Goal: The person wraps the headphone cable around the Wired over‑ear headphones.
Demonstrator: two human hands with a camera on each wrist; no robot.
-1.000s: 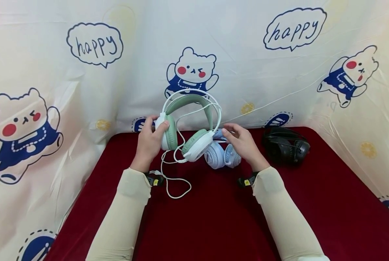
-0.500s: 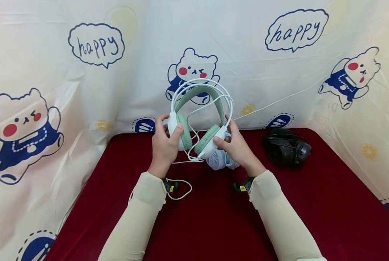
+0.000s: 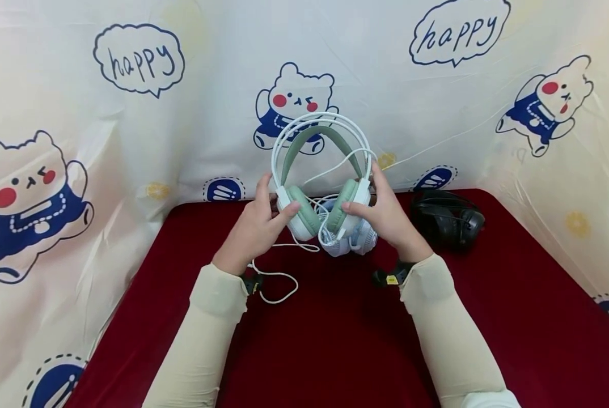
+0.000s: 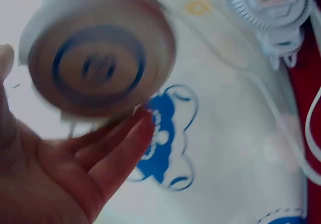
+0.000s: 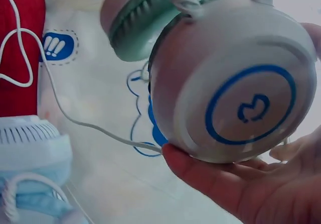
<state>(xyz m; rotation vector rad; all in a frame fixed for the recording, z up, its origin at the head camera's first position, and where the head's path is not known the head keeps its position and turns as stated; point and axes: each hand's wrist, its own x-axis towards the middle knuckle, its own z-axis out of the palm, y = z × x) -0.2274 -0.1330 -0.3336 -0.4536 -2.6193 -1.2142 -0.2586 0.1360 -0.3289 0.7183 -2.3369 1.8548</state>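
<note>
White headphones with green cushions (image 3: 339, 207) are held upright, headband on top, above the back of the table. My left hand (image 3: 257, 226) grips the left ear cup (image 4: 100, 68), thumb in front and fingers behind. At the other side my right hand (image 3: 386, 212) holds the right ear cup (image 5: 241, 93), its thumb near the cushion. A blue ring with a small mark shows on each cup's outer face in the wrist views. The white cable (image 3: 284, 275) loops from the headphones down to the red cloth. Light blue headphones (image 3: 364, 238) stand behind, partly covered by the white pair.
Black headphones (image 3: 447, 220) lie at the back right of the red-covered table (image 3: 325, 340). A cloth backdrop (image 3: 218, 113) with printed bears rises behind and along both sides. A thin white cord (image 3: 437, 141) runs across the backdrop at the right.
My right hand has reached in and taken hold of the right ear cup. The white headphones have risen slightly, turned more upright and moved right. The light blue and black pairs stay put.
</note>
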